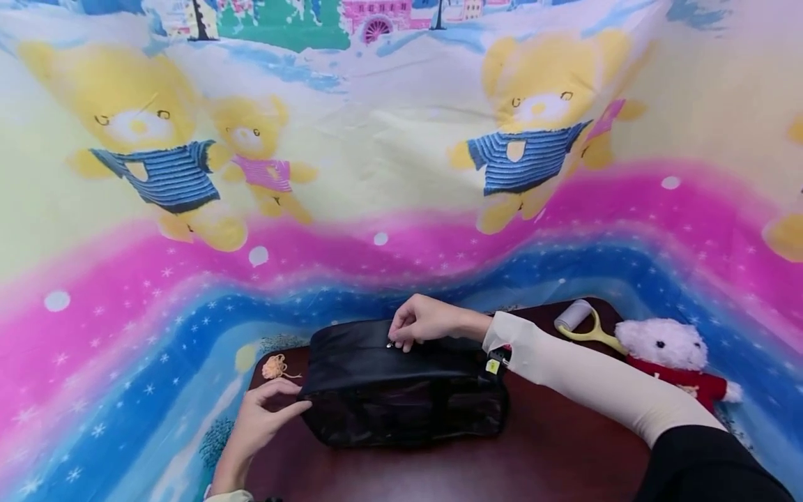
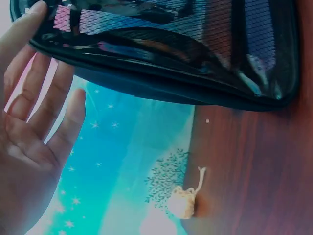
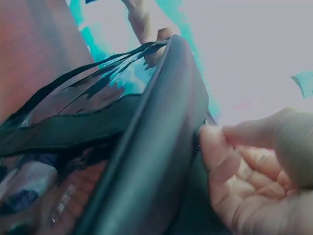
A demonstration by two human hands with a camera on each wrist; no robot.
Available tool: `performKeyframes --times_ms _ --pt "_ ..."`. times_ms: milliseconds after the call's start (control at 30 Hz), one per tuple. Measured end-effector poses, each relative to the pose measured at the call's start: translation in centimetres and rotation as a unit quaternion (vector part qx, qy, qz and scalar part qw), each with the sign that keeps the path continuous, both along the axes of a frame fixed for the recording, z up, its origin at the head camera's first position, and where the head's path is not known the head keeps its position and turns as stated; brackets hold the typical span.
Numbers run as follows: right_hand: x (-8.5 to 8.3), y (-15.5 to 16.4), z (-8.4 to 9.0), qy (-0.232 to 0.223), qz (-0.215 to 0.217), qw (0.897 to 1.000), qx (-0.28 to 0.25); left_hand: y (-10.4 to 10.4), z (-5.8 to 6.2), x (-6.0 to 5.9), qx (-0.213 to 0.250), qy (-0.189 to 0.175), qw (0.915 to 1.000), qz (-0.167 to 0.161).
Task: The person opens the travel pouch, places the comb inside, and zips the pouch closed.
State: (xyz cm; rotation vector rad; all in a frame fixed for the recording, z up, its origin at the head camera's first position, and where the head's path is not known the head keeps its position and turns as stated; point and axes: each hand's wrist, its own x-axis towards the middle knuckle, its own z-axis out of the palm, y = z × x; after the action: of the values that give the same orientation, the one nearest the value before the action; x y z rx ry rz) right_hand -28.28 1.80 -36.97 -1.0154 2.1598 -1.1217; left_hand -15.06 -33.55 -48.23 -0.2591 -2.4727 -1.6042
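Observation:
A black zip bag (image 1: 408, 404) with a see-through front panel and dark straps stands on the table. My right hand (image 1: 422, 322) is over its top and pinches the small metal zipper pull (image 1: 390, 344) between thumb and forefinger. In the right wrist view the zip's teeth run along the bag's top, right by the fingertips (image 3: 211, 134). At the bag's left end, my left hand (image 1: 260, 418) pinches the corner. The left wrist view has the thumb on the front edge, the other fingers spread behind it. Mesh shows through the clear panel (image 2: 220, 29).
A small peach yarn piece (image 1: 274, 367) lies left of the bag. At the table's back right are a lint roller (image 1: 574, 316) with a yellow handle and a white plush bear (image 1: 665, 345) in a red top. A bear-printed cloth (image 1: 376, 174) hangs behind the brown table (image 1: 564, 446).

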Motion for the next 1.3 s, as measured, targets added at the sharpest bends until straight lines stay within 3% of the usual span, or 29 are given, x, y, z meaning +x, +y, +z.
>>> performKeyframes --times_ms 100,267,467,600,700,900,1167,1300 --pt "0.2 -0.2 0.4 0.002 -0.003 1.000 0.011 -0.6 0.4 0.4 0.002 0.011 0.9999 -0.006" --pt "0.5 -0.6 0.6 0.047 0.000 0.999 0.016 -1.0 1.4 0.4 -0.015 0.013 0.9995 -0.025" --pt "0.9 -0.2 0.4 0.100 0.001 0.995 0.028 -0.7 1.8 -0.3 -0.008 0.051 0.9940 -0.096" --pt "1.4 0.0 1.0 0.206 0.039 0.977 0.048 -0.7 1.8 -0.8 0.027 0.085 0.9842 -0.153" --pt "1.8 0.1 1.9 0.265 0.048 0.961 0.057 -0.6 1.7 -1.1 0.028 0.084 0.9833 -0.159" --pt "2.1 0.7 3.4 0.269 0.037 0.960 0.067 -0.5 1.6 -1.4 -0.010 0.059 0.9905 -0.124" --pt "1.7 3.3 2.9 0.259 0.047 0.964 0.045 -0.3 1.0 -1.4 0.030 0.102 0.9847 -0.138" --pt "1.3 5.6 2.4 0.219 0.042 0.974 0.048 -0.3 1.0 -1.2 0.033 0.107 0.9845 -0.135"
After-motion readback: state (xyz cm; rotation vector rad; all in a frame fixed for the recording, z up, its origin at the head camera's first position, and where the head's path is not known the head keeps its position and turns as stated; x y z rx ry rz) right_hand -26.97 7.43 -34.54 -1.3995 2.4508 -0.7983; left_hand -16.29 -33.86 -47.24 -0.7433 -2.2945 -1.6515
